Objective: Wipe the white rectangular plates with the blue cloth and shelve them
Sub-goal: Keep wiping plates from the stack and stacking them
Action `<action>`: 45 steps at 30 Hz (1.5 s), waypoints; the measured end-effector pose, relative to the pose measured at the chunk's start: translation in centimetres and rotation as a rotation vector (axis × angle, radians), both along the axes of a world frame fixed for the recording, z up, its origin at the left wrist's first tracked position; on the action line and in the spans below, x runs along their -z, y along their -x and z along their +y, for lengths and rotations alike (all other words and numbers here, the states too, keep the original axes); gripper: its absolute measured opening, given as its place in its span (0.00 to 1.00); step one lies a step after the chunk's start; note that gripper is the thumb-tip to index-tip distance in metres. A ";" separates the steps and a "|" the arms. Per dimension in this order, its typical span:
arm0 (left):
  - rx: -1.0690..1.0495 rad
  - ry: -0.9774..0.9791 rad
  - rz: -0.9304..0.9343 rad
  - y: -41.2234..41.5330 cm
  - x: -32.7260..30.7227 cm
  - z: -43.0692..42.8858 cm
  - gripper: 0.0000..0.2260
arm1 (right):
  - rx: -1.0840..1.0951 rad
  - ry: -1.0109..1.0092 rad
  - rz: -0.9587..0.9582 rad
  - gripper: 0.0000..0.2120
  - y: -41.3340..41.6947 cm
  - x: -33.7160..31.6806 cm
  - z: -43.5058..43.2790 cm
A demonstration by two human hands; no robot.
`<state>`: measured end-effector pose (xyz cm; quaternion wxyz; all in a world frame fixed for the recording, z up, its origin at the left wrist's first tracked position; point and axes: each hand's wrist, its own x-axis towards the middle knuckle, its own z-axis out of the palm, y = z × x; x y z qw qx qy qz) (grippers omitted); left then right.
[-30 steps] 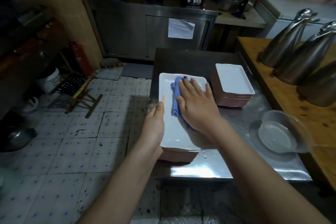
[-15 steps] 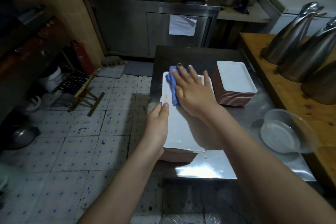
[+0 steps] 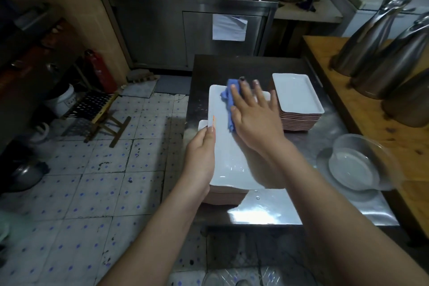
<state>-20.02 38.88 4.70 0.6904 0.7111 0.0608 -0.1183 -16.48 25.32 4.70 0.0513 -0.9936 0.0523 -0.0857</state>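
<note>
Steel table (image 3: pixel 264 211): carries two plate stacks and a clear bowl (image 3: pixel 357 165), which sits at its right edge against the wooden counter (image 3: pixel 348 90).
Near stack (image 3: pixel 225 197): at the table's near-left corner, brown undersides showing. A white corner of a lower plate pokes out on the left, by the left thumb.
Top plate (image 3: pixel 228 160): white, rectangular, face up on the near stack. Long axis runs near to far, short ends toward the person and toward the cabinet. Both hands are on it.
Far stack (image 3: pixel 297 95): white rectangular plates just right of the top plate's far end, same near-to-far lie, untouched.
Right hand (image 3: pixel 255 118): flat, fingers straight and spread, palm down on the far half of the top plate, pressing the cloth.
Left hand (image 3: pixel 202 153): grips the top plate's left long edge about midway, thumb lying on the rim.
Blue cloth (image 3: pixel 228 97): bunched under the right hand's fingers, showing at the hand's left side, near the plate's far-left corner.
</note>
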 end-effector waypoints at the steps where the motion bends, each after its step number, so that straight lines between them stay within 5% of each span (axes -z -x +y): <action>1: -0.013 0.002 -0.001 -0.2 0.2 0.0 0.10 | 0.070 0.003 -0.004 0.25 0.1 0.3 -0.6; 7: -0.021 0.021 -0.002 0.0 0.9 -0.1 0.11 | 0.252 -0.094 0.013 0.27 1.6 1.6 0.4; 16: -0.058 0.154 0.119 -1.4 -0.3 0.1 0.15 | -0.181 -0.229 0.161 0.27 5.8 0.7 5.1; 29: 0.000 0.003 0.007 0.0 -0.1 -0.9 0.13 | 0.216 -0.029 0.061 0.26 2.9 0.7 -2.8; 36: -0.128 0.021 0.006 -1.2 -0.3 0.6 0.13 | -0.031 -0.211 0.175 0.27 8.2 3.7 0.9; 45: -0.026 0.050 0.012 -0.4 0.0 -0.3 0.14 | 0.169 -0.192 0.116 0.25 4.7 1.8 -1.7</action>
